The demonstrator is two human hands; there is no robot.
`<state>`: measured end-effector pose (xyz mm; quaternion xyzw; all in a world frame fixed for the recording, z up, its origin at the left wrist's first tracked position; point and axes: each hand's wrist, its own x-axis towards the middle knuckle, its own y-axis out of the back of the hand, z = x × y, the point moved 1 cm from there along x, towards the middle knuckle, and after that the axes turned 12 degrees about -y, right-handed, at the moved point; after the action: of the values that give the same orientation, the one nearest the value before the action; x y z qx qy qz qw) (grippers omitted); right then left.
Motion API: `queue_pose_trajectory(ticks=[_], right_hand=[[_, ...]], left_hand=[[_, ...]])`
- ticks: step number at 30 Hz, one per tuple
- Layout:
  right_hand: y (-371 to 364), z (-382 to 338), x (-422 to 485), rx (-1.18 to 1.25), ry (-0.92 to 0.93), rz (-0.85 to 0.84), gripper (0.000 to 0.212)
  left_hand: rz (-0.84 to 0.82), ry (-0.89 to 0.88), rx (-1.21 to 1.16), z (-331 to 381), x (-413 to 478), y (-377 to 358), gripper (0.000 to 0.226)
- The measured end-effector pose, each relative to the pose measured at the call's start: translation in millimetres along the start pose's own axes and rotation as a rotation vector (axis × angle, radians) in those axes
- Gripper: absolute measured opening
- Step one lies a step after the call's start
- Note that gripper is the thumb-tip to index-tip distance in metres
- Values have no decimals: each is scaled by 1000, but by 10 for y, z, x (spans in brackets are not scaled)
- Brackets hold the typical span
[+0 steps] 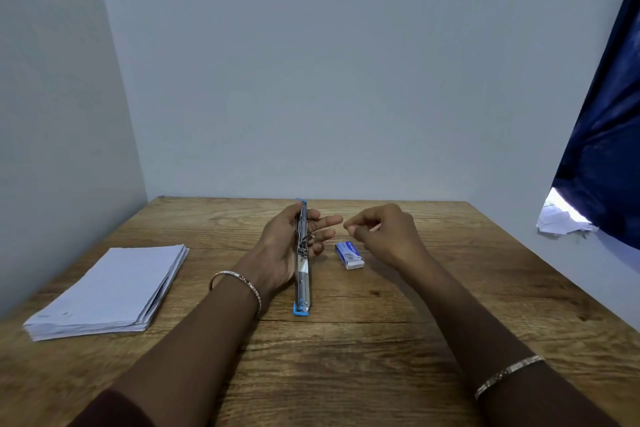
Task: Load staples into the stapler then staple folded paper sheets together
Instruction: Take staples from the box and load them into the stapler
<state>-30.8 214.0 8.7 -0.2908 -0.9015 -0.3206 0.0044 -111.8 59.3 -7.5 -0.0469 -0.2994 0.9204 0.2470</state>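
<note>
Stapler swung fully open, staple box and paper waiting

The blue-and-chrome stapler (302,260) is opened out flat in one long line, its near blue end touching the counter (346,357). A small blue-white staple box (349,255) lies just right of it. A stack of folded white sheets (110,291) sits well off left.

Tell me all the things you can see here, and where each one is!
stapler: 1, silver metal with blue ends, opened out long, middle of the table, held in the left hand
staple box: 1, blue and white, lying on the table just right of the stapler
paper sheets: 1 stack, white, left side of the table
table: 1, brown wood
curtain: 1, dark blue, far right
crumpled paper: some, white, under the curtain
bangles: 2, gold-coloured, one on each wrist
left hand: 1, wrapped around the stapler
right hand: 1, fingers pinched together above the staple box
</note>
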Motion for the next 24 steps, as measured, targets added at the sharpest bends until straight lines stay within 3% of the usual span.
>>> queue_pose_trajectory(ticks=[8, 15, 18, 24], right_hand=[[-82, -160, -117, 183, 324, 42, 11], [-169, -119, -165, 272, 295, -50, 13], [-182, -110, -161, 269, 289, -67, 14], [-153, -119, -143, 247, 247, -125, 14]], left_hand=[[56, 2, -7, -63, 8, 1, 39], [-16, 47, -56, -90, -91, -110, 50], [-9, 42, -58, -97, -120, -149, 35], [-26, 49, -98, -128, -112, -144, 35]])
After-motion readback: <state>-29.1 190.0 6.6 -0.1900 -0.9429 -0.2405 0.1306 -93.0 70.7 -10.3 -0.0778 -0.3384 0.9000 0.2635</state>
